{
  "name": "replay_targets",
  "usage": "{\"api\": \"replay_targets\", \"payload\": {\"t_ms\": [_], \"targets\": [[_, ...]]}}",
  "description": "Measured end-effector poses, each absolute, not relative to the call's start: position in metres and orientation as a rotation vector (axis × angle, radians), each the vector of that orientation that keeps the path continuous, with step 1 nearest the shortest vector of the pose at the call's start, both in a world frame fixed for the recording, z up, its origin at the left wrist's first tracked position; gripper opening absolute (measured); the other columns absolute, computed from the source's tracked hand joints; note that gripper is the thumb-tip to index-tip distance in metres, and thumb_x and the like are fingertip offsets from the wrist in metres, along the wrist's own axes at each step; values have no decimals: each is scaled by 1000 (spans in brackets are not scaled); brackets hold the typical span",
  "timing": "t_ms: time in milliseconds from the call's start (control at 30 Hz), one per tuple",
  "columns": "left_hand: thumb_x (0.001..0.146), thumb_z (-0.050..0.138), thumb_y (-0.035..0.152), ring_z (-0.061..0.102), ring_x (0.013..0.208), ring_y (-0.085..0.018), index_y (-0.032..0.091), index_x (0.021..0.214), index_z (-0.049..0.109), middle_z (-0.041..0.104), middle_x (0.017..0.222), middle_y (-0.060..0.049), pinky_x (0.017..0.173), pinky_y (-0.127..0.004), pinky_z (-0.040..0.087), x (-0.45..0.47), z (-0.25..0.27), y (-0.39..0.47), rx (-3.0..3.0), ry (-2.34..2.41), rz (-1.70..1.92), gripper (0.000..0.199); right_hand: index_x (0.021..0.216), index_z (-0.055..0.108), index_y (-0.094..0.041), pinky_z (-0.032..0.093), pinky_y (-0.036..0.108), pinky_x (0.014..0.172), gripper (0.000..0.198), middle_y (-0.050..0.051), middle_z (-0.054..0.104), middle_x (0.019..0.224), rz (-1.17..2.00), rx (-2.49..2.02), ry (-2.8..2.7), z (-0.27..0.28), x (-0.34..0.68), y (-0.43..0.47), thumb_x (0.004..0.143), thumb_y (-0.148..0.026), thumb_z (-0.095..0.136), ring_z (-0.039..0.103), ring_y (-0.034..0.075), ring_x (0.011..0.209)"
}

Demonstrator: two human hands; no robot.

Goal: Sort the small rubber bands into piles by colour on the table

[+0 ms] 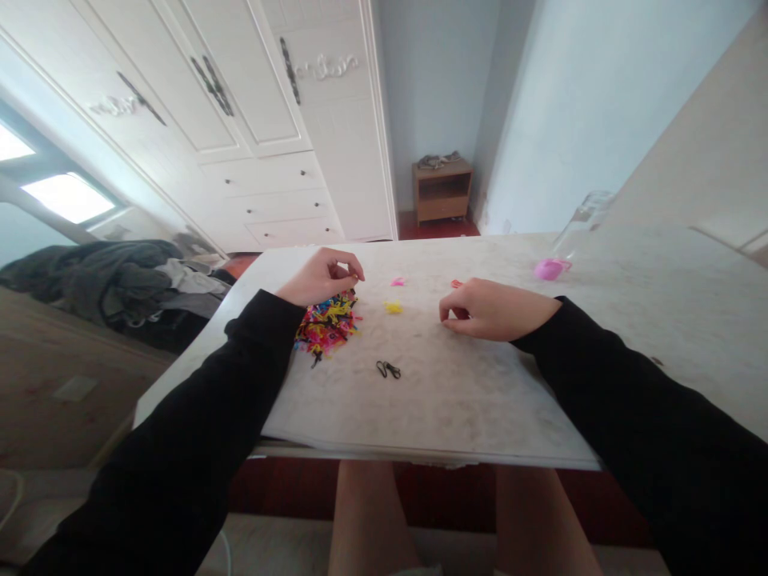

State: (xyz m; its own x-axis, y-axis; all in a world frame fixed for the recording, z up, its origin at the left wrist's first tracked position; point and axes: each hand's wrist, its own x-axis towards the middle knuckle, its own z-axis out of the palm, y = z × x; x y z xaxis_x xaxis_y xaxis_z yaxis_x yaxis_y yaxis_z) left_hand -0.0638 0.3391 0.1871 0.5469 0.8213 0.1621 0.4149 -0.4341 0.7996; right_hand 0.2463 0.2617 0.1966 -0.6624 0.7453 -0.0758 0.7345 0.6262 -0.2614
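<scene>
A pile of small rubber bands [329, 324] in many colours lies on the left of the white table. Over its far edge is my left hand [327, 276], thumb and forefinger pinched together; whatever they hold is too small to make out. My right hand [483, 310] rests low over the table with its fingers curled and tips close together, hiding what may be between them. Just beyond its knuckles lies a small group of orange-red bands [457, 283]. Between the hands sit a little pink group [398, 282] and a yellow group [393, 307]. Nearer me lie black bands [388, 370].
On the table's far right, a clear bottle [582, 220] stands behind a bright pink object [550, 269]. Dark clothes [120, 280] are heaped left of the table [432, 416]. Beyond are a white wardrobe [264, 184] and a small wooden cabinet [442, 192].
</scene>
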Motion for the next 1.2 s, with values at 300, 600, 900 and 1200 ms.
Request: {"api": "replay_targets", "payload": {"t_ms": [300,600,900,1200], "targets": [[76,84,27,76,65,-16,14,84,69,71,65,-3,59,-22,59,-56,180,337,1935,839,712,22,92,78,-16,41,29,70,17,4,72,78,397,-1210,-2766,198,246,261,90,-15,61,61,16,69],[69,94,35,80,77,-21,14,80,69,75,74,-5,71,-28,66,-47,180,329,1887,779,700,34,114,72,-17,50,38,95,23,13,71,115,354,-924,-2623,192,237,257,94,-22,63,68,26,104],[67,95,37,81,80,-24,14,78,67,75,74,-5,71,-28,67,-45,182,323,1848,752,699,38,136,63,-22,46,46,117,43,13,61,147,422,-774,-2646,188,225,248,93,-20,65,57,29,138],[70,94,35,79,75,-19,13,78,71,77,78,-6,68,-25,65,-40,182,320,1880,735,701,33,150,55,-27,43,49,122,62,10,47,164,449,-707,-2658,182,220,246,90,-17,66,50,29,147]]}}
